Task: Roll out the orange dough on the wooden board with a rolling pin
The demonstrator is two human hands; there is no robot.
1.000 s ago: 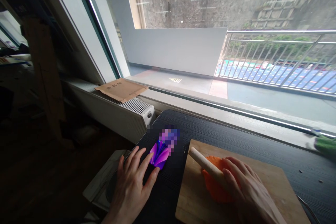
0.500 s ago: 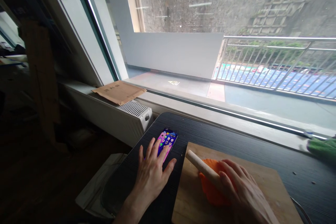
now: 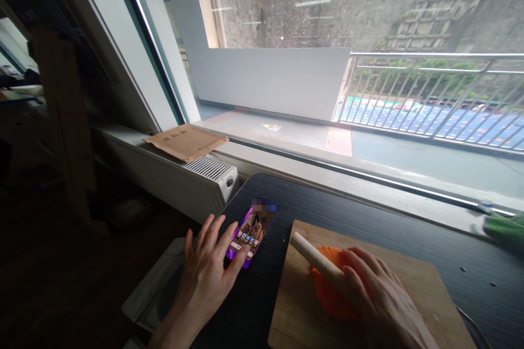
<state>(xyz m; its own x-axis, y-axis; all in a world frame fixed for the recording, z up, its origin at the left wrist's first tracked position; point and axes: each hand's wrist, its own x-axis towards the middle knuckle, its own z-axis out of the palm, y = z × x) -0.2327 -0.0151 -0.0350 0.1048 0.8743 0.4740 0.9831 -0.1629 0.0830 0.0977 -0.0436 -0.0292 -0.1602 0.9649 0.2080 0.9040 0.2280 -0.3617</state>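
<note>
My left hand [image 3: 210,270] is spread beside a lit smartphone [image 3: 248,233] that lies on the dark table. Its thumb reaches over the lower part of the screen; I cannot tell whether it touches the glass. My right hand [image 3: 382,292] is closed around one end of a pale wooden rolling pin [image 3: 314,258]. Under the pin, a flattened orange piece of dough or clay [image 3: 331,297] is spread on a wooden board [image 3: 292,305]. My right hand covers part of the orange piece and the pin's near end.
The dark wood-grain table [image 3: 282,192] borders a large window. A white radiator [image 3: 208,191] stands at the left with a brown paper envelope [image 3: 186,142] on top. Something green [image 3: 505,229] lies at the right on the sill side. A cable [image 3: 470,319] runs beside the board.
My left hand has moved left, off the middle of the phone. The screen has switched from app icons to a picture with a row of icons below. My right hand and the pin stay put.
</note>
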